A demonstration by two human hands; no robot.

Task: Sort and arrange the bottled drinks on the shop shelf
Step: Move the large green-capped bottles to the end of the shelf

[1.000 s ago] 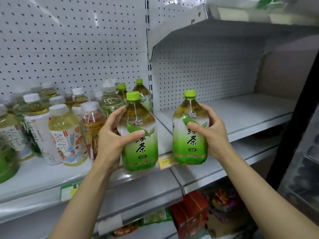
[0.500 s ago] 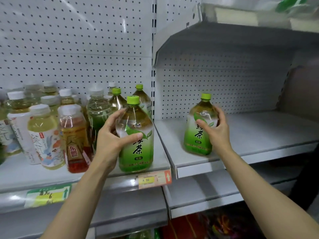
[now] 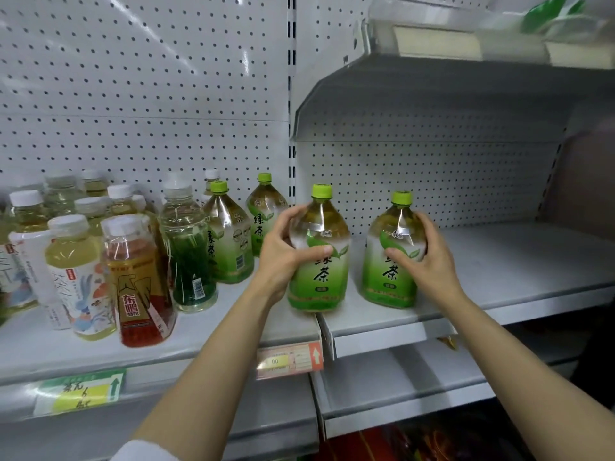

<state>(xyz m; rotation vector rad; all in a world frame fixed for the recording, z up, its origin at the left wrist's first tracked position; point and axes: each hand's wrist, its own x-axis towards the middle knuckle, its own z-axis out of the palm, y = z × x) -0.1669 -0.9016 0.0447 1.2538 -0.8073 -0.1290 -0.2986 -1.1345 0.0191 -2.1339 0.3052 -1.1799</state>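
Two large green-tea bottles with green caps stand upright side by side. My left hand (image 3: 286, 257) grips the left one (image 3: 321, 271), which sits at the seam between the left shelf (image 3: 199, 344) and the right shelf (image 3: 499, 271). My right hand (image 3: 422, 257) grips the right one (image 3: 392, 261), which stands on the right shelf. Two more green-tea bottles (image 3: 229, 241) stand behind on the left shelf, near the pegboard.
Several smaller tea bottles with white caps crowd the left shelf, with a red-amber bottle (image 3: 139, 287) and a dark green one (image 3: 189, 261) in front. Price tags (image 3: 289, 359) hang on the shelf edge. An upper shelf (image 3: 432, 94) overhangs the right bay. Lower shelves run beneath.
My left hand has carried its bottle rightward, from the left shelf to the seam next to the other bottle. My right hand keeps its bottle standing on the right shelf.
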